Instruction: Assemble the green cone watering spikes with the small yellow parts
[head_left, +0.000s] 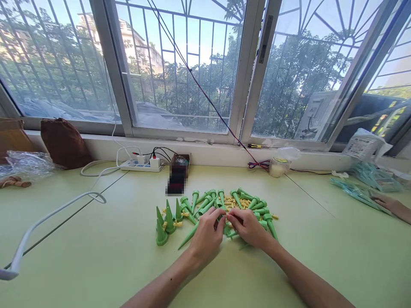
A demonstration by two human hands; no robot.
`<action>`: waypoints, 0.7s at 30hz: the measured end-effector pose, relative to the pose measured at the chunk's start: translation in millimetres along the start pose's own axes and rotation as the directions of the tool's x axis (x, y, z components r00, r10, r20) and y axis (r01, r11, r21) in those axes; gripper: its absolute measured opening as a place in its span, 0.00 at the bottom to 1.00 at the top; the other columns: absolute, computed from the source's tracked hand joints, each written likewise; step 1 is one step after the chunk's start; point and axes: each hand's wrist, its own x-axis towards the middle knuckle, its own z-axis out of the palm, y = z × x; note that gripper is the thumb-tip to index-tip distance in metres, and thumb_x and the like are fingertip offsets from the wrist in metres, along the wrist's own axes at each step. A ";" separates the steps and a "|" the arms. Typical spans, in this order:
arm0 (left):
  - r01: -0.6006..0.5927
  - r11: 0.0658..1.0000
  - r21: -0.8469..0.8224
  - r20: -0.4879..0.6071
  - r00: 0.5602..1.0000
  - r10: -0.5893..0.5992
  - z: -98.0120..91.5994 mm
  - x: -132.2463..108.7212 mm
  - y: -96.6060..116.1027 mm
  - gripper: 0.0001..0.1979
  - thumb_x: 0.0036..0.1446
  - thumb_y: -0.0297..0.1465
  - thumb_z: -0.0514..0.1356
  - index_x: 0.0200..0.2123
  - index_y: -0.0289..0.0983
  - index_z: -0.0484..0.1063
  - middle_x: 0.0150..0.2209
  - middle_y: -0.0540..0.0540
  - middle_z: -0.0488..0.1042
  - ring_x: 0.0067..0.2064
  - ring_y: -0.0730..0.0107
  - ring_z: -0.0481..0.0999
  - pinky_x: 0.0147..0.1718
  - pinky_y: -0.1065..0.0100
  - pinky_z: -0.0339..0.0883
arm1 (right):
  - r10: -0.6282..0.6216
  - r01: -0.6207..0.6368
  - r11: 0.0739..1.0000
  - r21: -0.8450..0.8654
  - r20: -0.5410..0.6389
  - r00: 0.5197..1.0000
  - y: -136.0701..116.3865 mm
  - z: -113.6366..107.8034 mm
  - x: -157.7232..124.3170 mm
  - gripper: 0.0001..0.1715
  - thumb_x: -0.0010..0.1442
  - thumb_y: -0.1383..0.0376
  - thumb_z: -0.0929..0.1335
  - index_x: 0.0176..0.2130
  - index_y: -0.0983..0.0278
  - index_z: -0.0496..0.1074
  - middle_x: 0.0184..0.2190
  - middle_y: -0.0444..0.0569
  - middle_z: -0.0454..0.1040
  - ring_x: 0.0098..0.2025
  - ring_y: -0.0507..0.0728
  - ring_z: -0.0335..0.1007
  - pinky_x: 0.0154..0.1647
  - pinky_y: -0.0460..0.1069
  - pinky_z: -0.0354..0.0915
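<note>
A heap of green plastic cone spikes (205,204) lies on the pale green table (96,256), mixed with several small yellow parts (231,202). A few green cones (161,234) stand upright at the heap's left. My left hand (207,235) and my right hand (248,226) meet at the heap's near edge, fingertips pinched together on a small piece between them. A long green spike (188,236) runs out from under my left hand. What the fingertips grip is too small to name.
A white power strip (141,165) with cables and a small dark box (180,164) sit by the window sill. A brown pouch (64,143) and plastic bags lie far left. A tub (278,166) stands behind the heap. Another person's hand (390,205) rests at far right by teal bags.
</note>
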 end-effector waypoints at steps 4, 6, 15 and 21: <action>-0.008 1.000 0.005 -0.007 1.000 0.008 0.4 0.0 -0.8 0.10 0.66 0.29 0.52 0.39 0.39 0.74 0.34 0.47 0.72 0.33 0.68 0.72 0.31 0.68 0.64 | 0.009 -0.009 1.000 0.018 0.015 1.000 -1.5 -0.6 0.4 0.19 0.70 0.60 0.61 0.27 0.62 0.61 0.21 0.40 0.62 0.23 0.51 0.54 0.26 0.46 0.51; -0.007 1.000 0.007 -0.013 1.000 0.007 0.7 0.0 -0.8 0.10 0.66 0.29 0.52 0.39 0.39 0.73 0.34 0.47 0.72 0.32 0.68 0.72 0.31 0.68 0.64 | 0.012 -0.012 1.000 0.016 0.019 1.000 -0.4 -0.5 0.4 0.20 0.70 0.60 0.61 0.27 0.62 0.60 0.21 0.40 0.62 0.23 0.51 0.53 0.26 0.46 0.51; 0.001 1.000 0.017 -0.022 1.000 -0.001 1.5 0.2 -0.4 0.09 0.65 0.30 0.53 0.39 0.38 0.73 0.34 0.47 0.71 0.31 0.69 0.71 0.29 0.69 0.62 | 0.016 -0.015 1.000 -0.010 0.032 0.999 2.4 -0.7 1.9 0.23 0.71 0.57 0.60 0.25 0.63 0.58 0.20 0.39 0.57 0.23 0.50 0.49 0.25 0.47 0.47; 0.008 1.000 -0.004 -0.014 1.000 -0.008 1.2 -0.5 -0.4 0.09 0.65 0.30 0.53 0.39 0.38 0.73 0.35 0.47 0.72 0.32 0.69 0.71 0.29 0.69 0.63 | 0.016 -0.016 1.000 -0.003 0.034 0.999 -0.5 -1.3 1.3 0.22 0.70 0.58 0.61 0.26 0.63 0.61 0.20 0.40 0.60 0.23 0.50 0.51 0.26 0.47 0.49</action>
